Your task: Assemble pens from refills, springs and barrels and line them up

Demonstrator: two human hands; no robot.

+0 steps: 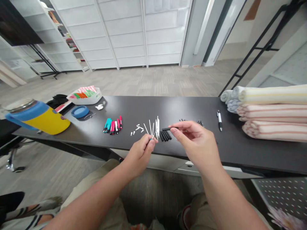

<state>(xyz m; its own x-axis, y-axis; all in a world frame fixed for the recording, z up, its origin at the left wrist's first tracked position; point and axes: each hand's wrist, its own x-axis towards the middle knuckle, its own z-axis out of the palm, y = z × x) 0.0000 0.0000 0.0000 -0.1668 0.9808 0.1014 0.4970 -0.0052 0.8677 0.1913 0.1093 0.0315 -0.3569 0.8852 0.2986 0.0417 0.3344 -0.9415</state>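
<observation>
In the head view, the left hand (pixel 141 151) has thumb and forefinger pinched on a small, slim piece with a bit of blue; its full shape is hidden. The right hand (pixel 198 137) has its fingers closed around one end of a slender black tube (pixel 166 129), held level above a row of matching black tubes (pixel 165 136) on the dark worktop (pixel 134 107). Thin white rods (pixel 157 126) lie between the hands, with short white plugs (pixel 139 127) to their left. Farther left are teal and pink short pen barrels with black ends (pixel 116 125). A white-and-black click pen (pixel 219 120) lies right of the right hand; any lettering on it is too small to read.
</observation>
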